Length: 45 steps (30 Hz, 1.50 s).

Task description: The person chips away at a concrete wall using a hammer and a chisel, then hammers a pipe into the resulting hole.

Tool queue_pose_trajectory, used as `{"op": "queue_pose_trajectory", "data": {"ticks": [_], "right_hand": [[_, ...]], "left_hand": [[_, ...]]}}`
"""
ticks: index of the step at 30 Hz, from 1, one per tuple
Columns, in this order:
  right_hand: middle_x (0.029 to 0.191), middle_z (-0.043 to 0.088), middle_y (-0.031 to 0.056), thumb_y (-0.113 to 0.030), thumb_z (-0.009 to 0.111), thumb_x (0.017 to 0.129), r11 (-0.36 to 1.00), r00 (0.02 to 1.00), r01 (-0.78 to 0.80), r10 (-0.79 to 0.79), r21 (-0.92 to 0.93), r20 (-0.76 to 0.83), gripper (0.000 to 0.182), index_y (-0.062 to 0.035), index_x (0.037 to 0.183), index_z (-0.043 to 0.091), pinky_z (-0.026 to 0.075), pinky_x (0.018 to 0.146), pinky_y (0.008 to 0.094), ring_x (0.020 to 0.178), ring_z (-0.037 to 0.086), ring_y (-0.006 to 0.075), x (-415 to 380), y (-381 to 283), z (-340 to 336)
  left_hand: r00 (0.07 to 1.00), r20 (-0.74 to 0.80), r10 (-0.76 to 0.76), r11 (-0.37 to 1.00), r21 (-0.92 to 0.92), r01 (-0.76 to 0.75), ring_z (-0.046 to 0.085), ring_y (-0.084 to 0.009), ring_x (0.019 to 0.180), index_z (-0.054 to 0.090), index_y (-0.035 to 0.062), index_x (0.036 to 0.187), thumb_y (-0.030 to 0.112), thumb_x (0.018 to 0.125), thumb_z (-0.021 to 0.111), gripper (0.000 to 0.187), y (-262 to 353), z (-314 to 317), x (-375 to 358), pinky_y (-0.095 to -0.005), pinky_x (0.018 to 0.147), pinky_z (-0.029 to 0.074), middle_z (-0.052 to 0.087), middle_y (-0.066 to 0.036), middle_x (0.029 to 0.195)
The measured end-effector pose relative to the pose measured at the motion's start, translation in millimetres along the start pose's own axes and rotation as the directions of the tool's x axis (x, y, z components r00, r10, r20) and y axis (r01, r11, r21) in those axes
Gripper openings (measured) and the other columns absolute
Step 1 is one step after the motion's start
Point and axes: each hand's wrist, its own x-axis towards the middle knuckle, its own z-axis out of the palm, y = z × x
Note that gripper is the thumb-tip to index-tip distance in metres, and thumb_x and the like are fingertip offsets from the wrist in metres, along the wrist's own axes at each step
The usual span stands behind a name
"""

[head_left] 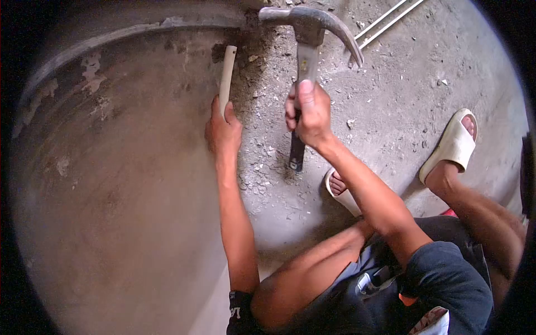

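Note:
My right hand (311, 114) is wrapped round the handle of a claw hammer (307, 29), thumb lying along the shaft. The hammer is held head up, its striking face toward the wall on the left and its curved claw toward the right. Below my fist the dark end of the handle sticks out. My left hand (224, 129), close by the wall, grips a short off-white pipe (226, 78). Its far end has a small dark hole and points toward a dark, chipped patch (220, 53) low on the wall. My palm hides the pipe's near end.
A bare plaster wall (128, 184) fills the left side, with a raised ledge (134, 34) along it. Broken rubble (259, 162) lies on the concrete floor beside it. Two thin white strips (391, 23) lie at the upper right. My sandalled feet (455, 142) stand at the right.

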Motion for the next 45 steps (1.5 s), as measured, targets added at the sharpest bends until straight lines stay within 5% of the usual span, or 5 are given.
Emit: {"op": "queue_pose_trajectory", "data": {"ticks": [21, 26, 33, 37, 45], "right_hand": [[0.058, 0.046, 0.0049, -0.041, 0.038, 0.097, 0.953, 0.975, 0.218, -0.205, 0.210, -0.083, 0.043, -0.0022, 0.081, 0.045, 0.037, 0.042, 0.0241, 0.045, 0.043, 0.0112, -21, 53, 41], [0.051, 0.044, 0.0150, -0.037, 0.041, 0.095, 0.840, 0.995, 0.028, -0.076, -0.543, -0.065, 0.040, 0.0002, 0.083, 0.047, 0.042, 0.049, 0.0414, 0.048, 0.050, 0.0337, 8, 52, 10], [0.063, 0.044, 0.0057, -0.042, 0.040, 0.095, 0.860, 0.964, 0.263, -0.215, 0.437, -0.156, 0.038, -0.0055, 0.084, 0.041, 0.039, 0.040, 0.0277, 0.044, 0.042, 0.0141, -24, 12, 25], [0.054, 0.040, -0.0008, -0.045, 0.042, 0.094, 0.870, 0.997, 0.047, -0.014, -0.491, 0.072, 0.037, -0.0092, 0.081, 0.042, 0.036, 0.036, 0.0271, 0.041, 0.041, 0.0115, 21, 66, 8], [0.055, 0.037, 0.0008, -0.053, 0.030, 0.095, 0.678, 0.979, -0.169, 0.201, 0.715, 0.041, 0.046, -0.0105, 0.083, 0.042, 0.037, 0.034, 0.0266, 0.038, 0.038, 0.0111, 2, -15, -18]], "left_hand": [[0.999, 0.017, -0.052, 0.996, -0.074, 0.053, 0.057, -0.0455, 0.090, 0.050, 0.0082, 0.117, 0.033, 0.092, 0.045, 0.036, -9, 10, -4, -0.0494, 0.075, 0.045, 0.061, -0.025, 0.097], [0.995, -0.093, 0.038, 0.991, -0.125, -0.049, 0.057, -0.0450, 0.090, 0.051, 0.0037, 0.112, 0.028, 0.091, 0.045, 0.033, -12, 19, 8, -0.0471, 0.075, 0.045, 0.060, -0.026, 0.096], [0.997, 0.051, -0.065, 0.991, -0.118, 0.070, 0.057, -0.0448, 0.089, 0.051, 0.0023, 0.111, 0.028, 0.092, 0.045, 0.033, -2, 8, -2, -0.0471, 0.075, 0.043, 0.060, -0.027, 0.095], [0.998, 0.039, -0.051, 0.988, -0.145, 0.056, 0.057, -0.0459, 0.090, 0.052, 0.0023, 0.111, 0.030, 0.092, 0.045, 0.034, -19, 17, 1, -0.0472, 0.076, 0.043, 0.059, -0.028, 0.094], [0.993, 0.078, -0.091, 0.989, -0.112, 0.099, 0.056, -0.0465, 0.090, 0.053, 0.0013, 0.111, 0.031, 0.093, 0.045, 0.036, -4, 7, 0, -0.0472, 0.076, 0.043, 0.059, -0.028, 0.093]]}}
